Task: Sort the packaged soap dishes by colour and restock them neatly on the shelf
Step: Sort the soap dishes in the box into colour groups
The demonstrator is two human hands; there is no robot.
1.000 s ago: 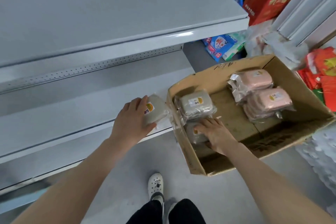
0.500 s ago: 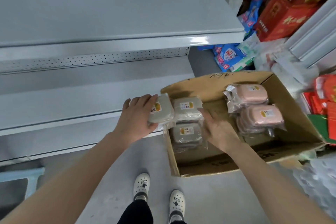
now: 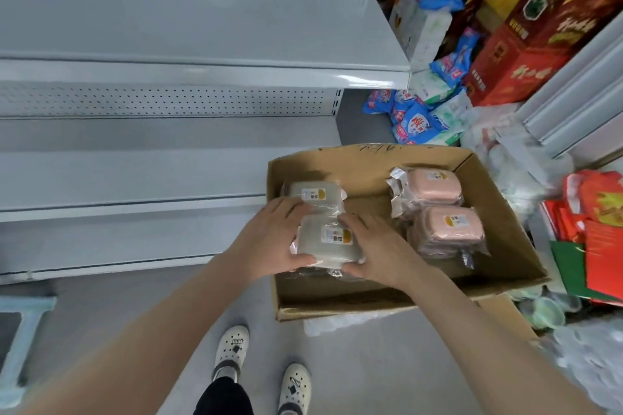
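Left hand (image 3: 269, 242) and right hand (image 3: 377, 249) grip grey soap dish pack (image 3: 328, 241) from both sides, fingers (image 3: 350, 221) curled round its edges. Cardboard box (image 3: 364, 162) beneath; pink packs (image 3: 435, 187) to the right.

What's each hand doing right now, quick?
Left hand: grips the grey soap dish pack by its left side.
Right hand: grips the same pack by its right side.

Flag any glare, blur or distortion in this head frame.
Head view: glare streak on the upper shelf edge; red boxes at right motion-blurred; wide-angle stretch toward the corners; label on the grey soap dish too soft to read.
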